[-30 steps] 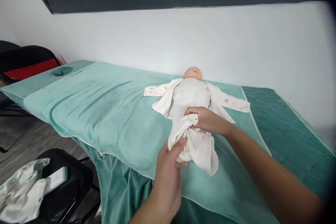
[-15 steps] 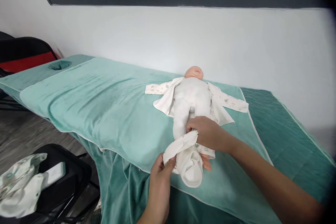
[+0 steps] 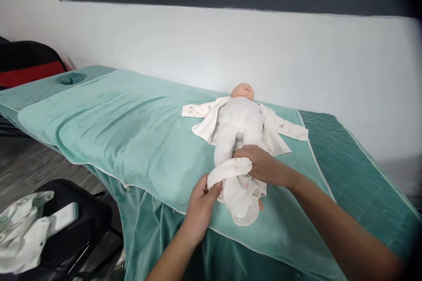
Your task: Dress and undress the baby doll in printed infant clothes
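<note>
A baby doll (image 3: 240, 116) lies on its back on a teal towel (image 3: 132, 127), head toward the wall, with an open white printed top (image 3: 280, 129) spread under it. Bunched around its legs are small white trousers (image 3: 239, 182). My left hand (image 3: 201, 202) pinches the left end of the trousers' waistband. My right hand (image 3: 260, 164) grips the waistband's right side from above. One doll foot shows just below the bunched cloth.
The towel covers a teal massage bed (image 3: 356, 162) along a white wall. At lower left a black chair (image 3: 75, 228) holds white printed cloth (image 3: 20, 232). A black and red chair (image 3: 26, 61) stands at far left.
The trousers have slid down from the doll's belly to its lower legs, with both my hands drawing the waistband toward me. The doll's white torso and thighs are now uncovered.
</note>
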Available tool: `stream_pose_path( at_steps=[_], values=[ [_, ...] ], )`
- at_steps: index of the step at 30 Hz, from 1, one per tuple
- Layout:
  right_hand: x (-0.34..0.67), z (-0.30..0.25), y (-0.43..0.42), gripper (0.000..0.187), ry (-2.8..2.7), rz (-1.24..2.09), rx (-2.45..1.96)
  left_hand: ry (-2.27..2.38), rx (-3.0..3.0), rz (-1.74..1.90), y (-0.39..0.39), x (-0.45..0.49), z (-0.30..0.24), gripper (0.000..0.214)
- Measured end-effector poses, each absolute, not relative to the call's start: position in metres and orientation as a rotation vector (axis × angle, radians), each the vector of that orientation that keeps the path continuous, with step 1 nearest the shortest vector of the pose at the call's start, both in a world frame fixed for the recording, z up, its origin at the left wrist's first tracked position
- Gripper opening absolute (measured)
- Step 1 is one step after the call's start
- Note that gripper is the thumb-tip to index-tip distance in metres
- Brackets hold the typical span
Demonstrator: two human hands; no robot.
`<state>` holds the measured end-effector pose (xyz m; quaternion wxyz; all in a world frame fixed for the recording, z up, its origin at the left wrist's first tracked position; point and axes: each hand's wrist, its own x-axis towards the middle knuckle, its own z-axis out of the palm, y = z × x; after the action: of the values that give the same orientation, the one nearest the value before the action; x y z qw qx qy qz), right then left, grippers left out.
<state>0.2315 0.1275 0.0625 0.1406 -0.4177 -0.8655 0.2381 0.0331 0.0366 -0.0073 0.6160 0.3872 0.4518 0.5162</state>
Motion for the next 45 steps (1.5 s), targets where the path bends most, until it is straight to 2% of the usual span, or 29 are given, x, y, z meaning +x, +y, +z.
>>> stream_pose_path(
  at_steps=[7,12,22,30,37,41,45],
  values=[
    [0.233,0.063,0.131,0.027,-2.407,0.899,-1.158,1.061,1.167,1.206,0.075,0.023,-0.012,0.027],
    [0.23,0.066,0.131,0.023,-2.333,1.016,-1.242,1.149,1.326,1.242,0.096,0.022,-0.012,0.026],
    [0.216,0.063,0.129,0.006,-2.296,0.766,-1.532,1.251,1.301,1.345,0.119,0.028,-0.005,0.014],
    [0.212,0.064,0.142,0.017,-2.189,0.575,-1.655,1.336,1.709,1.322,0.167,0.033,-0.001,0.01],
    [0.216,0.058,0.159,0.01,-2.022,0.612,-1.713,1.691,2.29,1.049,0.192,0.037,0.001,0.015],
    [0.218,0.055,0.166,0.01,-1.966,0.686,-1.668,1.752,2.257,1.002,0.192,0.036,-0.002,0.016],
    [0.22,0.055,0.165,0.009,-1.919,0.865,-1.661,1.59,2.104,1.15,0.186,0.032,-0.008,0.017]
  ],
)
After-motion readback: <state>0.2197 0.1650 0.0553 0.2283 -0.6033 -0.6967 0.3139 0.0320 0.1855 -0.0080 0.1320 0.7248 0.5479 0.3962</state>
